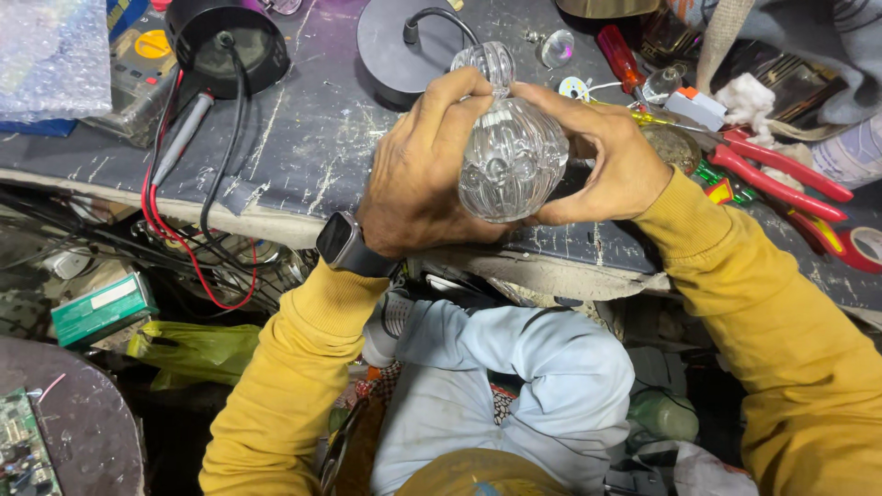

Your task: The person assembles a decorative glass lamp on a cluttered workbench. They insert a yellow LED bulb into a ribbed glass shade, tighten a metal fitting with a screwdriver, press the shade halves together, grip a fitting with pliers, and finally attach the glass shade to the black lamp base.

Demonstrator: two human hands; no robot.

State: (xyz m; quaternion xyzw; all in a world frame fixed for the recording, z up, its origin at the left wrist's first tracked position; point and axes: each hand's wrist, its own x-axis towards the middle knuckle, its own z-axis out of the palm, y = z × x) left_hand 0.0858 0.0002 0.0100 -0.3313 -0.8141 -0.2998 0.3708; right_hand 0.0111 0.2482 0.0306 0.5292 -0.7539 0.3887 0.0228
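Observation:
Both my hands hold a clear ribbed glass lamp shade (510, 152), bulb-shaped with a narrow neck pointing away from me. My left hand (418, 179) wraps its left side, thumb and fingers up near the neck; a dark watch (347, 244) sits on that wrist. My right hand (611, 156) cups the right side, fingers curled over the top. The shade hangs just above the near edge of a scratched dark workbench (312, 138). Both arms wear mustard yellow sleeves.
On the bench lie a round black lamp base (400, 41), a black dome (225, 37) with cables, a multimeter (147, 55) with red and black leads, red-handled pliers (781, 170), a red screwdriver (620, 55) and bubble wrap (50, 55). Below: green box (101, 308), circuit board (23, 445).

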